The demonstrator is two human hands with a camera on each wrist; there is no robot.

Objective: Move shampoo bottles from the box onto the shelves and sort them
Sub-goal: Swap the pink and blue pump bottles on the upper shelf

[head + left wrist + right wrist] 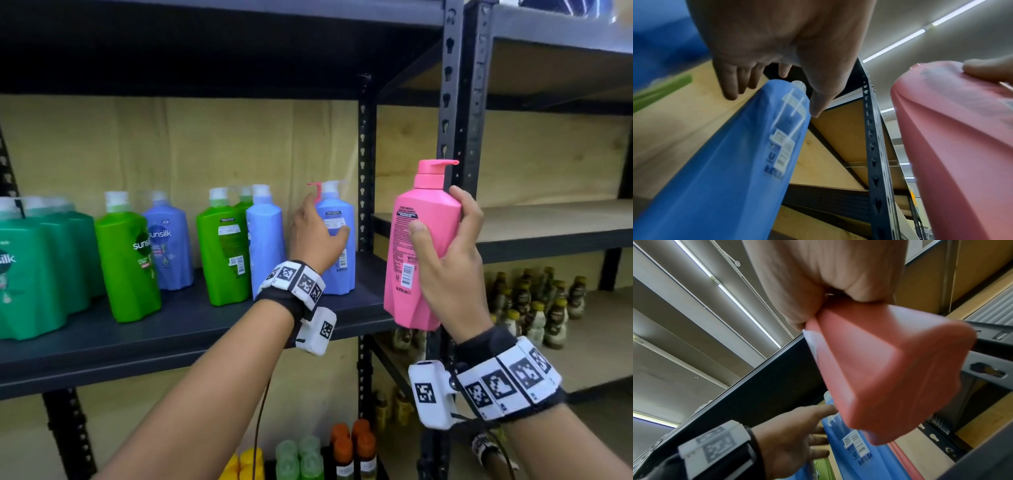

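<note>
My right hand [440, 222] grips a pink pump bottle [424, 246] upright in front of the black upright post, level with the shelf [205, 329]. Seen from below, the pink bottle [890, 369] fills the right wrist view. My left hand [323, 222] reaches onto the shelf with fingers spread; its thumb [818, 104] touches a blue bottle [337, 240] at the row's right end. The blue bottle [735, 162] lies between thumb and straight fingers. Behind it peeks another pink pump [317, 188]. Green and blue bottles [126, 260] stand further left.
Dark green bottles [30, 274] crowd the shelf's left end. The black post [455, 102] divides this unit from a wooden shelf [548, 219] on the right. Small brown-capped bottles [534, 301] sit on a lower board there. Orange, green and yellow capped bottles [342, 448] stand below.
</note>
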